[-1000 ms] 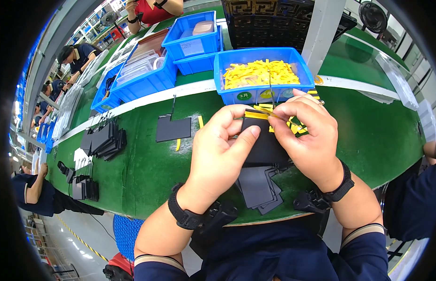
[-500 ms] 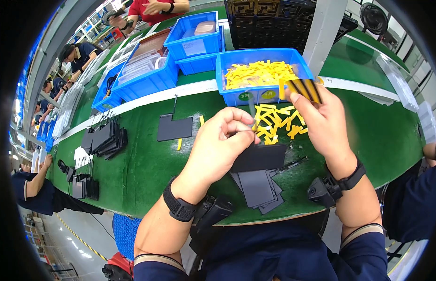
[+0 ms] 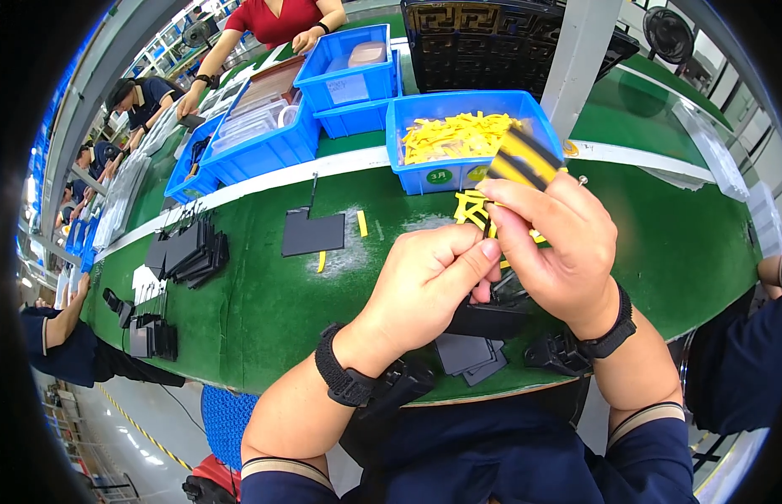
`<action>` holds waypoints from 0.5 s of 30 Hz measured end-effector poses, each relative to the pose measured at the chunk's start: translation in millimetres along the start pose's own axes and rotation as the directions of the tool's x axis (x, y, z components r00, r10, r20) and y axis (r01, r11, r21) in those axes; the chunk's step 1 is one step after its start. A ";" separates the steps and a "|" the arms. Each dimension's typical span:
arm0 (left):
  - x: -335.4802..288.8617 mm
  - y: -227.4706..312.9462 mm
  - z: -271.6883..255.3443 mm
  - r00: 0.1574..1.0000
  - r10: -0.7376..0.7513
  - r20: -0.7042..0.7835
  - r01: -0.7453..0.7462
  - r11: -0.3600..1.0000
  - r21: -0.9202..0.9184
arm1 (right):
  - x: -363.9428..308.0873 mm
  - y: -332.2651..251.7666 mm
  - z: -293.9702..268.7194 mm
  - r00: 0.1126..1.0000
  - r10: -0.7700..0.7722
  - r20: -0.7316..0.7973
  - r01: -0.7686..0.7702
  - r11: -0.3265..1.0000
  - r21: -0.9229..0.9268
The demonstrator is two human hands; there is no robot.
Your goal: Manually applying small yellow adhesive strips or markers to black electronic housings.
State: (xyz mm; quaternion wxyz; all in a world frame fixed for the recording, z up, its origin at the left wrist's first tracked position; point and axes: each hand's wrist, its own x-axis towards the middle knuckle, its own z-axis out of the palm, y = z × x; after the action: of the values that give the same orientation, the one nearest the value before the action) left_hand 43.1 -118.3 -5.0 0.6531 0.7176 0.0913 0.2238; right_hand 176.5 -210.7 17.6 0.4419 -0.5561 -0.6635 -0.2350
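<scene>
My right hand (image 3: 563, 248) pinches a yellow-and-black striped sheet (image 3: 525, 160), which slants up in front of a blue bin. My left hand (image 3: 429, 286) is closed beside it, fingers bent around the thin upper part of a flat black panel (image 3: 492, 321); my fingers hide the exact grip. The two hands nearly meet, with a thin black piece (image 3: 489, 228) between their fingertips. Loose yellow strips (image 3: 471, 206) lie just beyond, partly covered by my hands. Under the panel, several flat black pieces (image 3: 467, 354) are stacked at the table's near edge.
The blue bin (image 3: 416, 178) holds many yellow strips. Left on the green table (image 3: 265, 311) lie a single black panel (image 3: 314, 235), yellow strips (image 3: 362, 223) and piled black panels (image 3: 185, 252). More blue bins (image 3: 265, 155) stand farther back. A person in red reaches across beyond them.
My right hand has moved down and left toward my left hand, still with the striped sheet. My left hand has shifted right and nearer me; the black panel has lowered and tilted.
</scene>
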 end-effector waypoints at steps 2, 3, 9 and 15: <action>-0.1 2.8 -1.1 1.000 0.002 0.008 -0.002 1.000 0.023 | -3.4 1.5 3.7 0.995 0.072 -0.075 -0.070 0.997 0.024; -0.1 2.8 -1.4 1.000 -0.008 0.008 0.008 1.000 0.020 | -4.2 1.8 3.3 0.992 0.117 -0.051 -0.115 0.993 0.032; -0.4 3.4 -2.5 0.999 -0.047 0.028 0.047 0.999 -0.002 | -3.8 1.6 1.5 0.866 0.472 0.163 -0.497 0.785 0.370; 1.2 0.5 -2.9 0.998 -0.060 0.013 0.061 0.997 -0.057 | -7.2 4.5 4.7 0.767 0.572 0.291 -0.629 0.579 0.519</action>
State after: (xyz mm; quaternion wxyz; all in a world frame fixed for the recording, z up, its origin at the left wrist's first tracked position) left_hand 42.8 -115.3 -4.2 0.6803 0.6969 0.1029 0.2025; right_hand 179.2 -209.5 8.4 0.6134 -0.5919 -0.4938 0.1721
